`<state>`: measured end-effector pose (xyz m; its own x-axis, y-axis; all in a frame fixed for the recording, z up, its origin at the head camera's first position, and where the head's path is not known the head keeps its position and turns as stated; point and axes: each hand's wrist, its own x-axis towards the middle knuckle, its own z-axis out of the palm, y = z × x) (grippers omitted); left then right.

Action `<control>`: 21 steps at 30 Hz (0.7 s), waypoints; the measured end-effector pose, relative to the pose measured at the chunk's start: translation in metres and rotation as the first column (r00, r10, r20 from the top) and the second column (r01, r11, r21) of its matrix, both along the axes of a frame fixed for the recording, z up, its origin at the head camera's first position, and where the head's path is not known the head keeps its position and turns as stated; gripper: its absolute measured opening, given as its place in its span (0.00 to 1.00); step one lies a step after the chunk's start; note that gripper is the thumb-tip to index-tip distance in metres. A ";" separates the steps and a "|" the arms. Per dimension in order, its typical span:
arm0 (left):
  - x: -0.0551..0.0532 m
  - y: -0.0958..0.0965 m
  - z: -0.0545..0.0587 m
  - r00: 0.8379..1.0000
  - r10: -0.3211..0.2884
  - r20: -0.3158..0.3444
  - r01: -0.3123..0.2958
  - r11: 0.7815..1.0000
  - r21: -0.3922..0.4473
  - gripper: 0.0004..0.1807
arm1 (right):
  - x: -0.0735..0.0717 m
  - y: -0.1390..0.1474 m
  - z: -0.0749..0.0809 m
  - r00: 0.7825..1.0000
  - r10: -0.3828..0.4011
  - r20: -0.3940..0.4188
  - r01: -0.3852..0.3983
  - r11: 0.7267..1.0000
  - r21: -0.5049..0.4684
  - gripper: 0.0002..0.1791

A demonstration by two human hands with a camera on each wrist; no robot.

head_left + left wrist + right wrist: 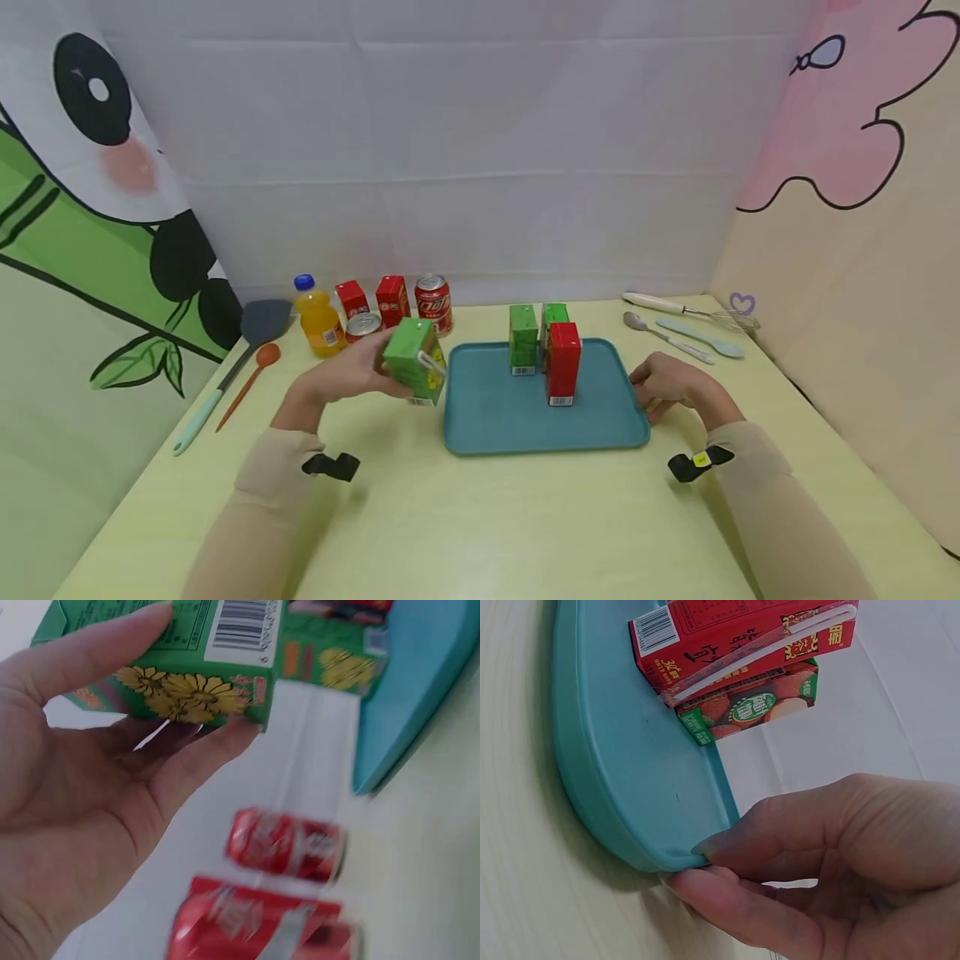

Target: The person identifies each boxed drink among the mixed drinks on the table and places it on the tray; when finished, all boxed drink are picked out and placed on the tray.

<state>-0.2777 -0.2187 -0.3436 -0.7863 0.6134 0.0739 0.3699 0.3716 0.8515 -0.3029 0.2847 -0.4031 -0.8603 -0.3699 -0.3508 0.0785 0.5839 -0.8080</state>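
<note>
My left hand (352,367) grips a green juice box (416,358) in the air, just left of the blue tray (480,429). In the left wrist view, thumb and fingers clasp the green box (195,682), whose yellow flowers and barcode show. My right hand (671,385) pinches the tray's right rim, thumb on top and fingers beneath, clear in the right wrist view (795,862). On the tray stand a red drink box (564,362), a green box (522,337) and another green box (555,314) partly hidden behind the red one.
At the back left are an orange juice bottle (320,321), red boxes (393,300) and cola cans (433,302). A spatula (262,321) and an orange spoon (266,356) lie farther left. A whisk (660,303), a metal spoon (660,332) and a pale-green utensil (701,335) lie at right.
</note>
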 end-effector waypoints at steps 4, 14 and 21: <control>-0.020 0.038 -0.017 1.000 0.005 0.020 -0.004 1.000 -0.016 0.46 | -0.002 -0.001 -0.002 1.000 -0.002 -0.002 0.002 1.000 -0.011 0.29; -0.065 0.103 -0.048 0.986 0.135 0.102 -0.138 0.990 0.024 0.45 | 0.001 0.008 0.004 1.000 -0.018 -0.011 0.018 1.000 0.014 0.30; -0.079 0.116 -0.067 0.975 0.174 0.141 -0.177 0.984 0.006 0.44 | 0.000 0.002 0.000 1.000 -0.001 -0.011 0.001 1.000 -0.007 0.30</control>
<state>-0.3569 -0.1028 -0.4107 -0.8849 0.4645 -0.0339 0.1778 0.4043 0.8972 -0.3032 0.2864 -0.4031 -0.8645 -0.3716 -0.3385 0.0698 0.5782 -0.8129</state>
